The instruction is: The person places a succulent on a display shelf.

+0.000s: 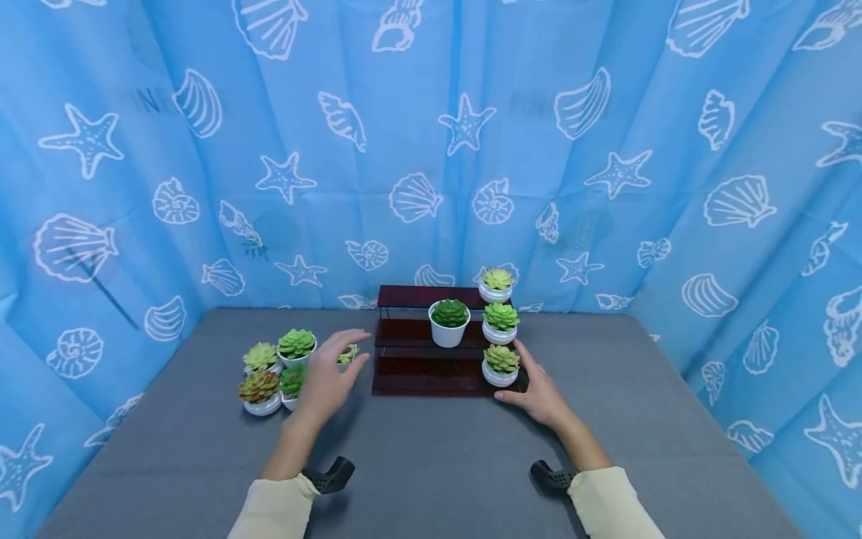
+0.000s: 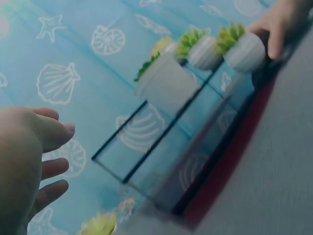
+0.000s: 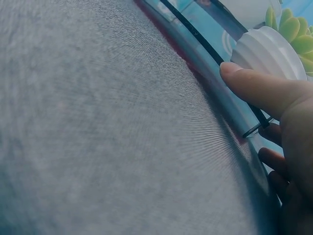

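Note:
My left hand [image 1: 333, 374] hovers left of a dark red tiered stand [image 1: 417, 367], fingers spread, nothing held. Behind its fingertips a small yellow-green succulent [image 1: 347, 354] is partly hidden; it also peeks in at the bottom of the left wrist view. At the stand's front right corner is my right hand [image 1: 542, 397]. Its thumb lies along the front beside a white pot with a light green succulent [image 1: 500, 365] on the lowest tier; the other fingers reach round the stand's end. Whether the thumb touches pot or stand is unclear.
Above that pot stand two more, one on the middle tier [image 1: 500, 323] and one on top [image 1: 497, 283]. A dark green succulent in a taller white pot [image 1: 449, 329] occupies the middle tier. Several potted succulents [image 1: 261, 393] cluster at left. A blue shell-patterned curtain [image 1: 417, 150] hangs behind.

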The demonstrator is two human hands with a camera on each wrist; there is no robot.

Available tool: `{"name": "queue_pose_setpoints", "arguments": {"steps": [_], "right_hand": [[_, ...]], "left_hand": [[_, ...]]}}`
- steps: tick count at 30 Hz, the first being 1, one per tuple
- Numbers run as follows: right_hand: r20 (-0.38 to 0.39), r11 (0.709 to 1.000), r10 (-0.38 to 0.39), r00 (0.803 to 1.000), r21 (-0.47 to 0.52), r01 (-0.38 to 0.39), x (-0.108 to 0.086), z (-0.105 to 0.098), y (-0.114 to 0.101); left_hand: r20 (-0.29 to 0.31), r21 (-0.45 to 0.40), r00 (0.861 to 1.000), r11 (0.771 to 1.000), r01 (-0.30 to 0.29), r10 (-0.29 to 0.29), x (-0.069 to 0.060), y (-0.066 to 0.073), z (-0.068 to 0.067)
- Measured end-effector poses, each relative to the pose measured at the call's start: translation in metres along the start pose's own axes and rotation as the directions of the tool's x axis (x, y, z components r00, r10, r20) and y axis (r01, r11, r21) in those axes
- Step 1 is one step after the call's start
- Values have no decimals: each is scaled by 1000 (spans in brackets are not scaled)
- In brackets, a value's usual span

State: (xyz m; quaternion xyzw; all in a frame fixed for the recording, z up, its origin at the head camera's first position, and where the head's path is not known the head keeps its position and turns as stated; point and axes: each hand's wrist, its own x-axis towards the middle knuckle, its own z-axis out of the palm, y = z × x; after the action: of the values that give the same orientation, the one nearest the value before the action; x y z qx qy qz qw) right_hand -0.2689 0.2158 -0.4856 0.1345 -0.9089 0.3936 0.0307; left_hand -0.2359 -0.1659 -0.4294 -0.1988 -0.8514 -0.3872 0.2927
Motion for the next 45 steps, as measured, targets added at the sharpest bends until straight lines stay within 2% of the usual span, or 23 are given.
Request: {"name": "queue_pose_setpoints", "arguments": {"steps": [5, 10, 16, 20, 26, 29, 32, 36, 41, 45], "right_hand": [[0, 1000, 2, 1000, -6, -2, 0, 0, -1], [-3, 1000, 3, 1000, -12, -3, 1, -1, -2], [-9, 1000, 10, 1000, -13, -11, -1, 0, -1], [-5, 1000, 18, 1000, -5, -18, -2, 1, -2], [-5, 1000, 26, 1000, 6, -26, -2, 0, -3], [-3, 999, 33, 999, 12, -33, -2, 0, -3], [-11, 999, 32, 999, 15, -32, -1, 1, -2], [-18, 1000, 21, 1000, 13, -21, -1, 1, 0], [-13, 1000, 19, 1000, 21, -19, -1, 1, -1], [-11, 999, 23, 1000, 25, -23, -2, 0, -1]], "left_hand": [[-40, 56, 997, 997, -57, 59, -11, -11, -12], [-91, 95, 986, 987, -132, 140, -20, -23, -20], [-70, 174, 989, 978, -115, 129, -32, -34, -34], [-60, 225, 987, 965, -133, 150, -42, -42, -41], [-128, 278, 973, 949, -149, 191, -55, -57, -53], [-160, 289, 974, 951, -110, 162, -58, -61, -60], [-182, 275, 981, 961, -16, 68, -57, -60, -70], [-193, 249, 981, 965, 82, -33, -57, -64, -81], [-180, 218, 978, 965, 144, -105, -58, -76, -93], [-131, 192, 980, 966, 171, -147, -59, -84, -102]]}}
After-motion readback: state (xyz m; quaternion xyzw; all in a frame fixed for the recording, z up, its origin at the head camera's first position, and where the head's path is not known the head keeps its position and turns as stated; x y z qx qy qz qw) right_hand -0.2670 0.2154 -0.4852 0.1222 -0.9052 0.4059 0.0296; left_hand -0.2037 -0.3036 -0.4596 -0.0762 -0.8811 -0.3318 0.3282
